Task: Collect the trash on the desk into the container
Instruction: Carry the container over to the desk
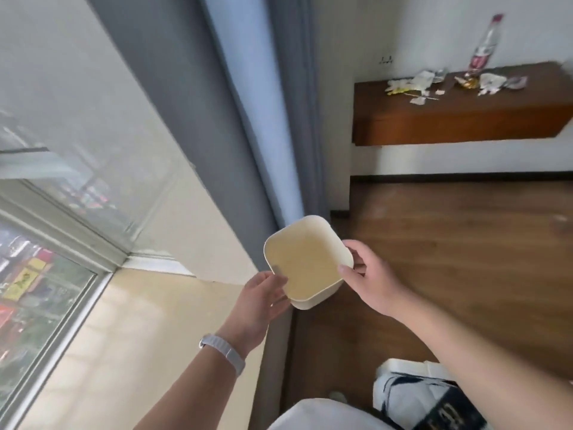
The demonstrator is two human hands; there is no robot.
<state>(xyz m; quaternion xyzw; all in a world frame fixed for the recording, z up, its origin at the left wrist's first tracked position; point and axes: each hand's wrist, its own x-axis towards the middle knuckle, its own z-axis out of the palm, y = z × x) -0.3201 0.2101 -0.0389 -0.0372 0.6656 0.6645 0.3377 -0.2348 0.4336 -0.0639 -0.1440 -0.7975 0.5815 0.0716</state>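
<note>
A cream square container [305, 259] with rounded corners is held in the middle of the view, its inside bare. My left hand [263, 297] grips its near-left rim. On the right rim sits my right hand [369, 276], thumb over the edge. Far off at the upper right, a brown wall-mounted desk [465, 116] carries scattered trash [415, 83]: crumpled white paper, wrappers, small scraps. A clear plastic bottle [485, 45] with a red label stands at the desk's back, by the wall.
A grey curtain [248, 119] hangs beside a large window [62, 150] on the left, above a beige sill [139, 336]. Brown wooden floor [449, 259] lies between me and the desk. A dark and white printed bag [434, 401] lies at the bottom right.
</note>
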